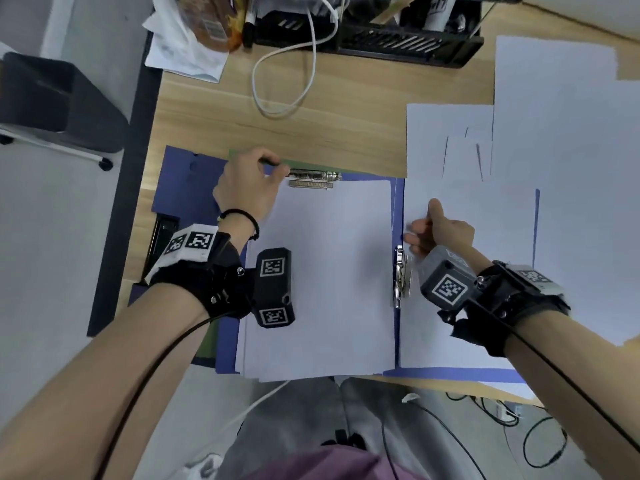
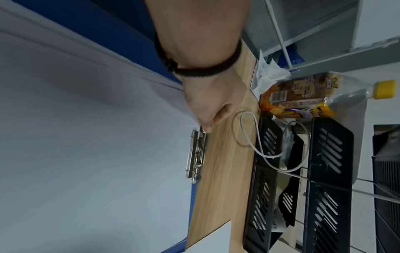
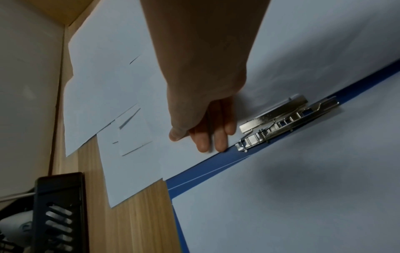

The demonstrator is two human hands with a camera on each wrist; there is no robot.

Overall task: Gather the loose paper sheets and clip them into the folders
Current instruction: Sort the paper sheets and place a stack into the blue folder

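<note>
At the left, our left hand (image 1: pixel 247 188) pinches the end of the top clip (image 1: pixel 313 179) at the far edge of the blue folder (image 1: pixel 194 174), where a stack of sheets (image 1: pixel 322 278) lies. Right of it, the side clip (image 1: pixel 400 277) sits on the spine — our right hand (image 1: pixel 438 230) rests just beside it, fingers straight, pressing the right-hand sheets (image 1: pixel 485 209). Loose sheets (image 1: pixel 561 133) spread farther right; a white cable (image 1: pixel 287 81) and black trays (image 1: pixel 398 36) lie beyond.

My open blue plastic folder (image 1: pixel 398 202) lies at the wooden desk's (image 1: pixel 311 126) near edge, white paper sheets (image 1: pixel 322 278) covering both halves; more loose white sheets (image 1: pixel 554 133) lie toward the right edge.
</note>
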